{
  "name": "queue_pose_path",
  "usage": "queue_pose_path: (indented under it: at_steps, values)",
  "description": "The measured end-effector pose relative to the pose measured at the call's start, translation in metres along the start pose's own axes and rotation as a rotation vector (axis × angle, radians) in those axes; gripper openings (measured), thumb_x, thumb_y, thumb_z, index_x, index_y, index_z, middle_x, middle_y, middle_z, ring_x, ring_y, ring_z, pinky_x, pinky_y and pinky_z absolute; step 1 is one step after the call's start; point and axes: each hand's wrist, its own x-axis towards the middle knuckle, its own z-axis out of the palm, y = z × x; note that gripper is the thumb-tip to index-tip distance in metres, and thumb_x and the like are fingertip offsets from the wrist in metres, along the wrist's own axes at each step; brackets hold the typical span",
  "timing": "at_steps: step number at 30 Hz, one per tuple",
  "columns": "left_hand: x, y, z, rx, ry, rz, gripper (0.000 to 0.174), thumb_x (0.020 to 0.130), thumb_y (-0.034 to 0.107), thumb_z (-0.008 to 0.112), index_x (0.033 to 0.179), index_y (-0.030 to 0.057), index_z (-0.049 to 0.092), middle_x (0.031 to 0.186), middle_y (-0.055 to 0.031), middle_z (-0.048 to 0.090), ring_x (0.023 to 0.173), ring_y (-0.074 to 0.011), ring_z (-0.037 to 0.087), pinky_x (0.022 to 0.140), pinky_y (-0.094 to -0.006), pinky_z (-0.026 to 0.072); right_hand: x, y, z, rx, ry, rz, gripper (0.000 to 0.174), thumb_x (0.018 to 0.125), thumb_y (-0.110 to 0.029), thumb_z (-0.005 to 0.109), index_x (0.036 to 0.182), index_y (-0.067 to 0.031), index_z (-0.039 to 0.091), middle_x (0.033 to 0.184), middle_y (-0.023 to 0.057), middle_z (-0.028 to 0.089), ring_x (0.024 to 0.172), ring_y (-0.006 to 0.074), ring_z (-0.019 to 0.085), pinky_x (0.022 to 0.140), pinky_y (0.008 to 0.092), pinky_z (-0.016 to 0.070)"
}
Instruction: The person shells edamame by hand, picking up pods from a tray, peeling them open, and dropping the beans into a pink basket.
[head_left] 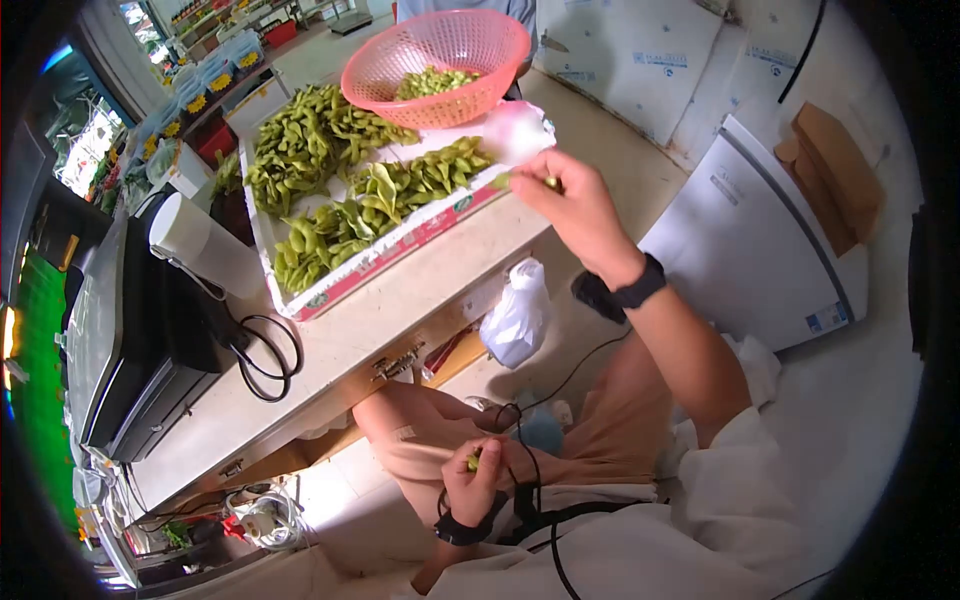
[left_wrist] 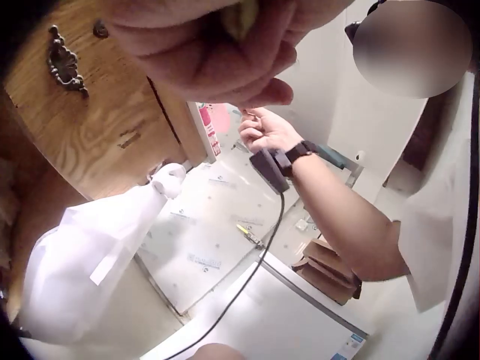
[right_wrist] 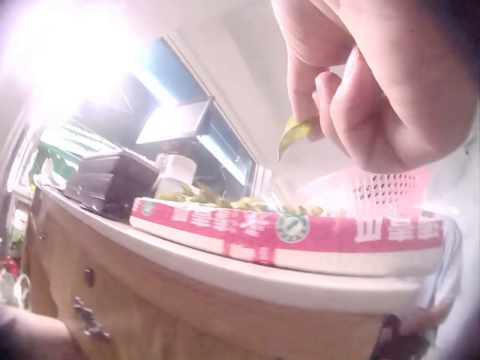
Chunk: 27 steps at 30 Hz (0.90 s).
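My right hand (head_left: 578, 205) is raised over the near right corner of the shallow box (head_left: 390, 245) of soybean pods. Between its thumb and finger it pinches a green soybean pod (right_wrist: 295, 133), whose pointed end hangs down in the right wrist view. Low in front of my lap, my left hand (head_left: 474, 490) is curled around a small green pod (left_wrist: 240, 19), partly hidden by the fingers. Heaps of pods (head_left: 310, 135) fill the box's far left, and a looser row (head_left: 375, 205) lies along its near side. Shelled beans (head_left: 436, 82) sit in the pink colander (head_left: 370, 75) on the box's far end.
A white cup (head_left: 200, 240) and a black machine (head_left: 140, 350) stand on the counter (head_left: 370, 320) left of the box. A white plastic bag (head_left: 517, 315) hangs below the counter edge. A white chest (head_left: 750, 240) stands at right. Another person (head_left: 520, 12) is partly visible behind the colander.
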Motion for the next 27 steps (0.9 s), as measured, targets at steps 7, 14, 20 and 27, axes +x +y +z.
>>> queue_pose_path:
  at_steps: [7,14,20,27]
  values:
    - [-0.001,0.001,0.0,0.063,-0.021,0.02,0.019,0.092,0.015,0.057,0.095,-0.0019,0.065,0.07,-0.0001,0.059,0.059,-0.0044,0.046,0.053,-0.0186,0.0363,0.066,0.022,0.019,-0.381,0.101,-0.159,0.019,0.077,-0.015,0.065,0.09,-0.001,0.064,0.071,0.0105,0.063,0.064,0.0173,0.061,0.061,0.0297,0.0473]
    - [0.002,-0.003,-0.011,0.1,-0.001,0.043,0.019,0.093,0.015,0.054,0.097,-0.0013,0.064,0.069,-0.0016,0.059,0.052,-0.0035,0.043,0.046,-0.0183,0.0325,0.063,0.019,0.017,-0.417,0.053,-0.125,0.018,0.076,-0.013,0.062,0.09,-0.001,0.064,0.071,0.0134,0.064,0.064,0.0255,0.062,0.063,0.034,0.0478]
    - [0.004,0.003,-0.003,0.121,-0.035,0.055,0.019,0.093,0.015,0.054,0.094,-0.0012,0.064,0.07,-0.0016,0.06,0.053,-0.0034,0.044,0.047,-0.018,0.033,0.063,0.024,0.005,-0.492,0.053,-0.12,0.01,0.078,-0.012,0.061,0.082,-0.0022,0.061,0.071,0.0107,0.063,0.062,0.0188,0.061,0.058,0.0315,0.0465]
    - [0.008,0.001,-0.004,-0.103,-0.061,-0.007,0.021,0.089,0.008,0.059,0.109,0.0016,0.058,0.076,0.0021,0.055,0.066,-0.0042,0.049,0.058,-0.0174,0.0395,-0.018,-0.031,0.015,-0.12,-0.238,0.097,0.009,0.083,-0.01,0.061,0.084,-0.0006,0.061,0.07,0.0036,0.06,0.064,0.0053,0.052,0.059,0.024,0.0437]
